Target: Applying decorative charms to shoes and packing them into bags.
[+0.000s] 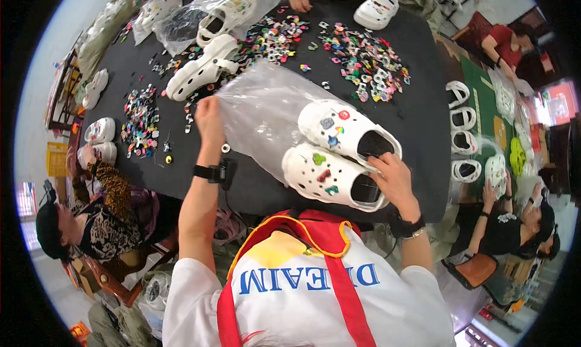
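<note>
Here the left hand (209,118), at centre left of the frame, pinches the edge of a clear plastic bag (263,114), while the right hand (392,180) at centre right clasps the heels of two white clogs (339,156) lying on the bag's mouth. Holding the opening wide and taut should let both slide in together over the black desk (417,74).

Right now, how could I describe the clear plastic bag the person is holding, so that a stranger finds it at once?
Start at the black table. At its near edge lie a pair of white clogs with coloured charms. The clear plastic bag lies flat just beyond them, its corner pinched by the left hand. Unlike the far bag, it holds no shoe.
</note>
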Demonstrator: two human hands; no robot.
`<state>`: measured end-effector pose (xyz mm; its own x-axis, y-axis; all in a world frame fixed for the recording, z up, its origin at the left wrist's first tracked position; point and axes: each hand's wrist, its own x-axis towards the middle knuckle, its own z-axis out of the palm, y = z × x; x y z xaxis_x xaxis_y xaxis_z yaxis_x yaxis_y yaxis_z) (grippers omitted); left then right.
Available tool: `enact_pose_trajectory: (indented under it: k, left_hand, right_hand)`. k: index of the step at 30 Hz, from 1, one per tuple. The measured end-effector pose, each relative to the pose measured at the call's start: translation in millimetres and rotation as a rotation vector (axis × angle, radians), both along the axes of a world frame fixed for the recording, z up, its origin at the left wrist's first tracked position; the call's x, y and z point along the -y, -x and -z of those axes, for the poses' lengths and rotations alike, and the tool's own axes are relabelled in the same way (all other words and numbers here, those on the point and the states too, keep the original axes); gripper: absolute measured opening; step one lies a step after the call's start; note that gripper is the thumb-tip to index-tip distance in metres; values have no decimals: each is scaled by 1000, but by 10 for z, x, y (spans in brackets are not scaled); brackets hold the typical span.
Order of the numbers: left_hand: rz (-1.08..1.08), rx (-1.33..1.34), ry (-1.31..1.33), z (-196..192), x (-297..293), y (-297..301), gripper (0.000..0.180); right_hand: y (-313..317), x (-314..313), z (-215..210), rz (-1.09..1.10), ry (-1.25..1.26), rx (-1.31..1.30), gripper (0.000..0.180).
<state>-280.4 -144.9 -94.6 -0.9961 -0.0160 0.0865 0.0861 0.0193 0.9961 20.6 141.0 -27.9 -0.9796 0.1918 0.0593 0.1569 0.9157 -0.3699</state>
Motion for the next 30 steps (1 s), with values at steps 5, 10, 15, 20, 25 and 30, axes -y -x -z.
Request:
enact_pose_trajectory:
  k: [5,10,15,20,25,30]
  left_hand:
    - [-12,-36,-80,-317,82,319,15]
    - [63,-142,-227,-764,-82,360,13]
    - [253,-173,-476,-1426,-344,135,10]
    - [454,-487,-285,-1723,-672,-141,19]
    - [795,-158,-351,-2076,-1438,-1067,13]
    - [1203,-384,-163,-1881,-2226,-1971,24]
  right_hand:
    - [-578,-134,144,138,-88,54,31]
    - [-1168,-91,688,467,151,103,37]
    - [-1173,-100,671,532,280,312,42]
    - [-841,-25,11,496,138,185,36]
    - [-490,250,15,75,940,-79,94]
    - [-235,505,-157,139,1061,-255,76]
